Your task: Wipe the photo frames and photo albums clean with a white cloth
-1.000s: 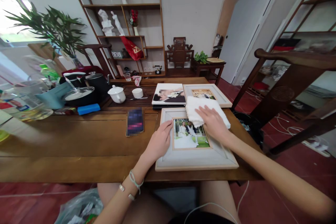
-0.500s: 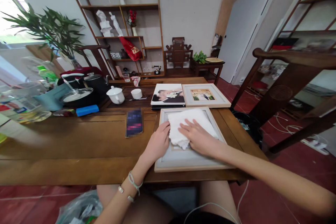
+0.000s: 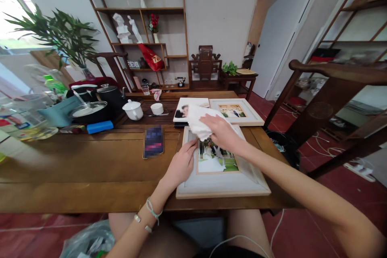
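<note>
Wiping evenly needs the left hand (image 3: pixel 180 164), grip unclear, bracing the pale rectangular wooden frame (image 3: pixel 217 184), the right hand (image 3: pixel 223 132) gripping the soft white cloth (image 3: pixel 199 121) along its far edge.

Fluffy cloth (image 3: pixel 196 120); frame (image 3: pixel 222 187) apparently wooden.

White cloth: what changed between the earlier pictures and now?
Over the last half second, the right hand moved the white cloth forward and leftward, uncovering most of the photo in the near frame and partly hiding the white-edged picture behind. The left hand stayed at the near frame's left side; nothing was let go.
</note>
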`<act>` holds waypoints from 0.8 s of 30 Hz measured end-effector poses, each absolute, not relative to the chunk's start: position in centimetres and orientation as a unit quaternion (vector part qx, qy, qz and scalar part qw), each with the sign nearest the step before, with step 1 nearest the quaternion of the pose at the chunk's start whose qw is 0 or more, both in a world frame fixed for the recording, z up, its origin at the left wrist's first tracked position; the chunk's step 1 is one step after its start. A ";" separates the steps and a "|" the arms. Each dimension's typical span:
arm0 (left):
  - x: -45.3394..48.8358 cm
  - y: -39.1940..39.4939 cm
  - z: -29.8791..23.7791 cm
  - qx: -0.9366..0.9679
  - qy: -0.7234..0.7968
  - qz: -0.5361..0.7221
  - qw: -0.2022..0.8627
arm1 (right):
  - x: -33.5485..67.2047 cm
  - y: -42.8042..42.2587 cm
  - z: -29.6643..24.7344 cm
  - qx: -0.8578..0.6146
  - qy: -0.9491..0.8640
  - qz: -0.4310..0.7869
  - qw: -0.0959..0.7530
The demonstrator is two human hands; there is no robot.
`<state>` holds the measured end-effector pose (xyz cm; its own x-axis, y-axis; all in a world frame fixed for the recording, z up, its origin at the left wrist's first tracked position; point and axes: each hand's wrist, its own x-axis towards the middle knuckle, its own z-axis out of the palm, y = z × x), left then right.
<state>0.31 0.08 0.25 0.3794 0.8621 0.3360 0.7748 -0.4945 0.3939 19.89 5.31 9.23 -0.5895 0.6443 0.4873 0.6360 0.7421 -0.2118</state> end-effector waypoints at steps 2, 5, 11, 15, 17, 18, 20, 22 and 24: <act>0.4 0.0 0.4 0.825 0.501 0.247 0.082 | 17.8 6.2 7.5 -0.357 -0.912 -0.035 0.201; 0.4 -0.1 0.6 0.826 0.502 0.246 0.075 | 16.2 6.7 5.6 -0.354 -0.925 -0.051 0.127; 0.5 -0.1 0.7 0.823 0.502 0.251 0.089 | 18.4 6.0 4.7 -0.363 -0.923 -0.079 0.101; 0.3 0.0 0.4 0.825 0.497 0.254 0.093 | 22.3 5.6 5.0 -0.381 -0.916 -0.092 0.079; 0.3 0.0 0.2 0.825 0.499 0.249 0.094 | 24.4 5.5 5.2 -0.415 -0.903 -0.091 0.069; 0.3 0.0 0.2 0.825 0.500 0.246 0.094 | 25.3 5.5 5.3 -0.435 -0.893 -0.093 0.067; 0.3 0.0 0.2 0.824 0.504 0.242 0.092 | 26.7 5.5 5.3 -0.468 -0.875 -0.101 0.066; 0.3 0.0 0.2 0.823 0.504 0.244 0.090 | 27.2 5.3 5.3 -0.483 -0.866 -0.111 0.067; 0.3 0.0 0.3 0.824 0.503 0.245 0.090 | 27.0 4.8 5.2 -0.486 -0.864 -0.117 0.065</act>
<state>0.25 -0.01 0.33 0.3732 0.8732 0.3133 0.7844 -0.4774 0.3960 26.97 4.81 5.17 -0.5195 0.8237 0.2271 0.8545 0.5005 0.1394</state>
